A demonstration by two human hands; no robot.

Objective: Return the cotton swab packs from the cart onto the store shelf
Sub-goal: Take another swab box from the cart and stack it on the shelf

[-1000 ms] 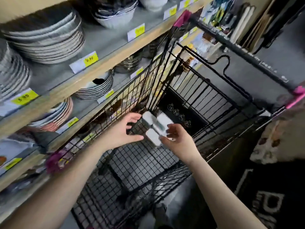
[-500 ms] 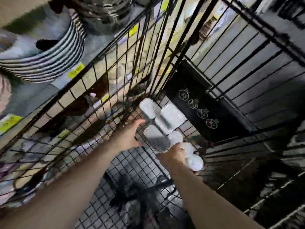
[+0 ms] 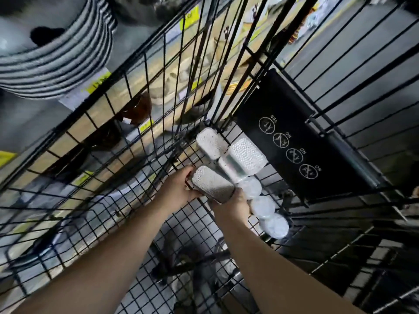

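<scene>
Deep inside the black wire cart [image 3: 127,223], both hands grip one clear rectangular cotton swab pack [image 3: 213,186]. My left hand [image 3: 179,189] holds its near left end; my right hand [image 3: 233,205] holds its right end from below. Two more rectangular packs lie beyond it on the cart floor, one [image 3: 210,145] at the far corner and one [image 3: 243,158] to its right. A row of round swab tubs [image 3: 263,207] lies just right of my right hand, touching it or nearly so.
The cart's black child-seat flap [image 3: 301,141] with warning icons stands right of the packs. Through the left wire wall I see store shelves with stacked striped plates [image 3: 56,64], brown glass dishes [image 3: 136,109] and yellow price labels [image 3: 97,81].
The view has moved down into the cart. My left hand has closed on the nearest swab pack and my right hand has shifted under its other end.
</scene>
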